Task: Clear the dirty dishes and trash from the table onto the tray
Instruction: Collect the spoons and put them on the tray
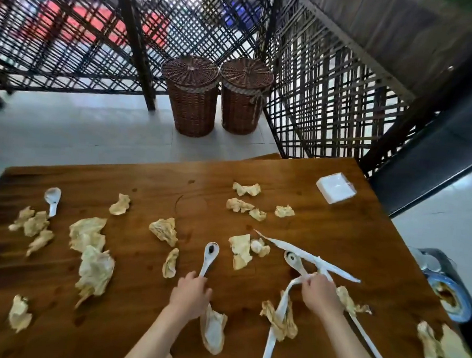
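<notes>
White spoon (208, 259) in my left hand (190, 294), wrappers (311, 260) bunched in my right hand (320, 294); napkins (91, 234) still litter the table (336, 233).

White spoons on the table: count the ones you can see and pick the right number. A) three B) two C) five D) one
A: one spoon lies alone at the far left, the left hand holds the handle of a second spoon, and a third spoon sits by the right hand among white paper strips.
</notes>
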The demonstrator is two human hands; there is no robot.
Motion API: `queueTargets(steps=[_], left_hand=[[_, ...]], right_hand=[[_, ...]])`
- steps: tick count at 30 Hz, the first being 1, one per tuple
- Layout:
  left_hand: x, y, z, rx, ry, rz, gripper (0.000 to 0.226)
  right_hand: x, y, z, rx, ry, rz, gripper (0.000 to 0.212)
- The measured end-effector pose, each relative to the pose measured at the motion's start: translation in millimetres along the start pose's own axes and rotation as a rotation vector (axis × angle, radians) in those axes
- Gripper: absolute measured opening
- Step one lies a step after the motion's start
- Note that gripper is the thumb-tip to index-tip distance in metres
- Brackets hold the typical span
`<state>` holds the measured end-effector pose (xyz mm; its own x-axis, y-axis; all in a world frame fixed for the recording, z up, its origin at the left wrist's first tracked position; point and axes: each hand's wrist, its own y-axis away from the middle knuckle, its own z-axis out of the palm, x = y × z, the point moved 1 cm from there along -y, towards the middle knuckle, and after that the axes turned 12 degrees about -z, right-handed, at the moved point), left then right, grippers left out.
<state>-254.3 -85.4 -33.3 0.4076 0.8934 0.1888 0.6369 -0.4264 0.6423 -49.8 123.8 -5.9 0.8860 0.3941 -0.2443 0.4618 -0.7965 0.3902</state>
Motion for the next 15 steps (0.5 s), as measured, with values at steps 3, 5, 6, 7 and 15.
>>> queueTargets(steps=[3, 5, 6, 7, 15], left_hand=[[-1, -3, 1, 0.061, 0.040, -0.024, 0.039], [0, -4, 1, 0.088, 0.084, -0.038, 0.036], [1, -4, 1, 0.100, 0.117, -0.045, 0.034], [1, -4, 0, 0.120, 0.160, -0.049, 0.032], [-6, 14, -1, 0.188, 0.474, -0.200, 0.025]], right_hand=[[-5, 6, 2, 0.027, -0.071, -0.011, 0.035], [-7, 13, 3, 0.056, -0.153, 0.002, 0.026], [-8, 16, 5, 0.081, -0.191, 0.013, 0.022], [-9, 19, 7, 0.117, -0.235, 0.031, 0.020], [-1, 42, 8, 0.185, -0.667, 0.197, 0.014]])
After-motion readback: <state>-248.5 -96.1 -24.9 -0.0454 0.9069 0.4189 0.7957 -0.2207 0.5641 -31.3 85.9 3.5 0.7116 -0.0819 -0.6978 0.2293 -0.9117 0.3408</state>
